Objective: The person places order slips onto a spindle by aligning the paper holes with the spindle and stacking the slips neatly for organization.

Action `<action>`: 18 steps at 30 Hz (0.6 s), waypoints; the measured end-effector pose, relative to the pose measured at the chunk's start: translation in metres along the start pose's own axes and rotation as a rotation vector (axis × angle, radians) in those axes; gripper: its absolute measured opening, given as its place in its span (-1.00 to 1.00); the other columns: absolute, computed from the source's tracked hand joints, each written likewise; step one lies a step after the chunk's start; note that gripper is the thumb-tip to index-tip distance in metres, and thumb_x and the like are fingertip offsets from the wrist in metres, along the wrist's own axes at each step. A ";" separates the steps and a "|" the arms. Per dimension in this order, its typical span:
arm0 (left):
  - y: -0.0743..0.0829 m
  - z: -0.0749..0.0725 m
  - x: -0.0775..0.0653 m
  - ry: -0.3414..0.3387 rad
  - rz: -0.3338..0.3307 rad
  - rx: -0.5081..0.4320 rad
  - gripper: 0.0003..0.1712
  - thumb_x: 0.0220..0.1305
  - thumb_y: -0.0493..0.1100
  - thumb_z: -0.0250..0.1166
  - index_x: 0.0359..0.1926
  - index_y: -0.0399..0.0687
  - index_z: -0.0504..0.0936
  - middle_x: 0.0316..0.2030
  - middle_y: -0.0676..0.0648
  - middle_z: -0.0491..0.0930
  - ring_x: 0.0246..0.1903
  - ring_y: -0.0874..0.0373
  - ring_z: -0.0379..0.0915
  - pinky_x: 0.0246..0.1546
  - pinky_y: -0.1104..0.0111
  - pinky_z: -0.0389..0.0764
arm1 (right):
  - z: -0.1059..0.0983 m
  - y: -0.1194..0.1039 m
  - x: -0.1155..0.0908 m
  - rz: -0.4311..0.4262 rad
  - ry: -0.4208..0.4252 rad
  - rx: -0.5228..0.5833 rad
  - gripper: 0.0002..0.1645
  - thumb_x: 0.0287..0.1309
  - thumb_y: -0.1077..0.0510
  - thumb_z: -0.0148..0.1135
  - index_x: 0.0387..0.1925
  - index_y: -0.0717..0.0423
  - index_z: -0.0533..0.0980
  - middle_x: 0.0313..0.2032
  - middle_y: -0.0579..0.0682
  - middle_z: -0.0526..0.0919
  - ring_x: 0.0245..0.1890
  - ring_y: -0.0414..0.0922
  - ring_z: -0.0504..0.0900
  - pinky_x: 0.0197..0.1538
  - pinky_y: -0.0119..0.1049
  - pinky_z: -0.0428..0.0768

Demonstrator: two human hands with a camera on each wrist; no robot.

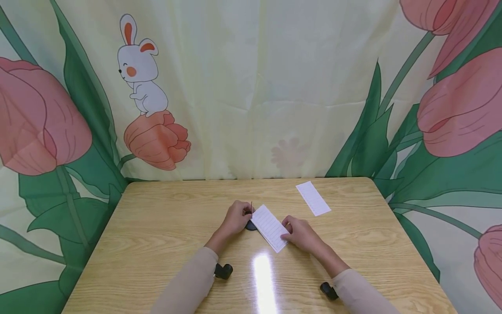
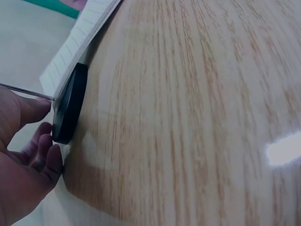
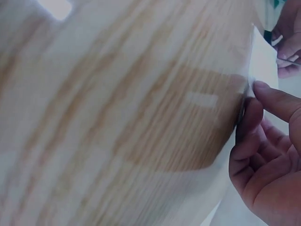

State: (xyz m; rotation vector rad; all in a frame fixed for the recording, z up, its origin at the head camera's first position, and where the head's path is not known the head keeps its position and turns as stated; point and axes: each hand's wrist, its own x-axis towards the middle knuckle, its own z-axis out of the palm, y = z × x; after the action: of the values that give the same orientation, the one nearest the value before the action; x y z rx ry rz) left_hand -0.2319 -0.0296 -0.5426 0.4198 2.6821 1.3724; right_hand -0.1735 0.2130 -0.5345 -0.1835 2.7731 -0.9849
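Observation:
A bill spike with a round black base [image 1: 251, 226] and a thin upright metal rod [image 1: 252, 209] stands on the table. My left hand [image 1: 236, 216] grips it, thumb at the foot of the rod and the other fingers curled by the base's edge. Lined white paper slips [image 1: 269, 227] in a thin stack slant out from the spike; in the left wrist view their corner [image 2: 52, 84] lies over the base at the rod. At the opposite end, my right hand [image 1: 301, 233] pinches the stack between thumb and fingers. The right wrist view shows this pinch [image 3: 268, 136] close up.
Another lined paper slip [image 1: 313, 199] lies flat near the back right of the wooden table [image 1: 164, 226]. Behind the table's far edge hangs a curtain [image 1: 235, 87] printed with tulips and a rabbit. Light glares off the tabletop in front.

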 end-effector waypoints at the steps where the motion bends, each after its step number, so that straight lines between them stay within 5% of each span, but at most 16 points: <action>1: 0.000 0.001 0.000 0.006 0.004 0.005 -0.84 0.32 -0.45 0.32 -0.28 -0.13 0.73 -0.15 -0.13 0.56 -0.15 0.08 0.38 -0.09 0.24 0.48 | 0.001 0.000 0.000 -0.006 0.001 -0.016 -0.70 0.15 0.25 0.51 -0.12 0.14 0.57 -0.44 -0.10 0.62 -0.43 -0.21 0.52 -0.33 -0.33 0.50; 6: -0.002 0.003 0.000 0.031 0.011 0.021 -0.86 0.29 -0.44 0.35 -0.26 -0.14 0.73 -0.12 -0.16 0.53 -0.07 0.02 0.39 0.05 0.13 0.50 | 0.003 -0.003 -0.001 -0.016 0.002 -0.105 -0.66 0.16 0.19 0.52 -0.09 0.13 0.57 -0.44 -0.11 0.55 -0.44 -0.18 0.48 -0.33 -0.30 0.48; 18: -0.003 0.005 0.002 0.038 -0.034 0.037 -0.89 0.30 -0.37 0.36 -0.17 -0.14 0.72 -0.15 -0.16 0.53 -0.11 0.01 0.46 -0.04 0.15 0.52 | -0.001 -0.005 -0.006 -0.008 0.019 -0.150 -0.64 0.15 0.11 0.54 -0.08 0.10 0.58 -0.25 -0.04 0.57 -0.27 -0.14 0.54 -0.16 -0.18 0.59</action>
State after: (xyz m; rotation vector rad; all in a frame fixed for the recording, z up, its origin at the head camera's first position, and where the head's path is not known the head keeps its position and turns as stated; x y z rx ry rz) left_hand -0.2331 -0.0272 -0.5482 0.3539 2.7352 1.3375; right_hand -0.1680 0.2110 -0.5294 -0.2077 2.8666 -0.7839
